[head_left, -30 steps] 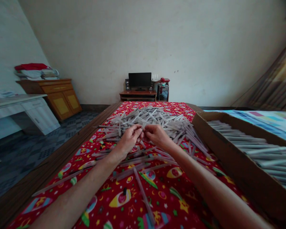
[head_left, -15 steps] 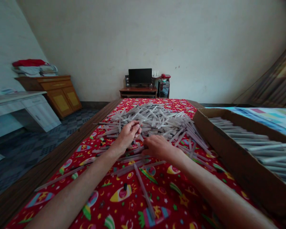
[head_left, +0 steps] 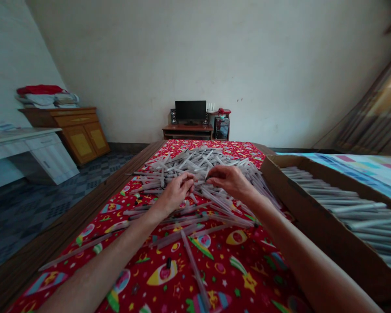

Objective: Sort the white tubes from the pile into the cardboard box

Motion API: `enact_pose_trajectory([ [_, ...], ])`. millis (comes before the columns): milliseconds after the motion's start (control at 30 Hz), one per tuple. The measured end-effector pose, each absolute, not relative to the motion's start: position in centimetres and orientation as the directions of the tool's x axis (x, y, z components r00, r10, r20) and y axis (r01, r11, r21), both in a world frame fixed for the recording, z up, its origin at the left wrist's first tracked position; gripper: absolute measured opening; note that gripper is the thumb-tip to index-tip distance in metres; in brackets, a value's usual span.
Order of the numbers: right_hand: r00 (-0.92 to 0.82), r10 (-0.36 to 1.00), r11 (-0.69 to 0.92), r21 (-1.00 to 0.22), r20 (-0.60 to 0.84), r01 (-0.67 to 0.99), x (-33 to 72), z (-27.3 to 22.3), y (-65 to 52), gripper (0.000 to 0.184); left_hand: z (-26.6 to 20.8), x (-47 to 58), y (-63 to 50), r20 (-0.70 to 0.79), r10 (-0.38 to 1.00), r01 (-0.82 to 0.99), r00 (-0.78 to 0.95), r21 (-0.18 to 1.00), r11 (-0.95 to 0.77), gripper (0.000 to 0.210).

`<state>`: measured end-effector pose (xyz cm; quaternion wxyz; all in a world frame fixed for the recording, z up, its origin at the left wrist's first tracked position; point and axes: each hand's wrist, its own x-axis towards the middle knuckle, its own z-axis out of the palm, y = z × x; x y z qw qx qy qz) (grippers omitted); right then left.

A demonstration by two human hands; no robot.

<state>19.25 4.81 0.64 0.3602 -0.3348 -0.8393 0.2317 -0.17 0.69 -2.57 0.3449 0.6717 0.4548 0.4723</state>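
Note:
Over the near side of a heap of translucent plastic tubes [head_left: 185, 163], my two hands are close together, fingertips facing each other. The fingers of my left hand [head_left: 179, 189] are pinched; what they hold is too small or hidden to name. My right hand [head_left: 230, 179] pinches a small black piece [head_left: 207, 177] between thumb and forefinger, just right of the left fingertips. More tubes lie loose below the hands, among them one long tube [head_left: 195, 267] pointing toward me. A small black cap-like piece [head_left: 168, 262] rests on the red patterned cloth [head_left: 143, 278].
To the right stands a long open cardboard box [head_left: 296, 202] with many tubes [head_left: 342, 200] lying in it. A checked bed cover [head_left: 361, 167] is beyond it. A wooden table edge [head_left: 94, 204] runs along the left. A monitor [head_left: 190, 110] stands on a far desk.
My right hand has lifted off the loose tubes and moved up and away, now with a small black piece in its fingertips. My left hand stays nearly in place. The view has tilted slightly.

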Motion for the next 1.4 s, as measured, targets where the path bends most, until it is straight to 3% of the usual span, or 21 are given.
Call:
enact_pose_trajectory([
  [133,-0.477,0.727,0.676,-0.636,0.493,0.373,19.9,1.2,4.9,0.011,-2.2,0.0,0.2,0.385,0.892,0.474,0.235,0.756,-0.451,0.019],
  [267,-0.507,0.707,0.7,-0.588,0.493,0.405,19.8,1.2,4.7,0.009,-1.6,0.4,-0.3,0.396,0.883,0.543,0.253,0.697,-0.468,0.019],
  [533,-0.54,0.648,0.761,-0.431,0.538,0.484,19.4,1.3,4.3,0.011,-1.7,0.3,-0.1,0.417,0.887,0.573,0.198,0.685,-0.45,0.018],
  [1067,-0.569,0.604,0.792,-0.344,0.558,0.504,19.3,1.6,3.9,0.012,-1.4,0.3,-0.4,0.42,0.885,0.578,0.202,0.678,-0.453,0.018],
  [1267,-0.595,0.606,0.795,-0.377,0.528,0.475,19.2,1.0,4.3,0.011,-1.6,0.2,-0.2,0.436,0.879,0.574,0.192,0.677,-0.461,0.016],
  [1400,-0.603,0.632,0.774,-0.35,0.487,0.528,19.1,1.0,4.0,0.028,-1.7,0.3,-0.2,0.437,0.879,0.569,0.19,0.68,-0.461,0.018],
])
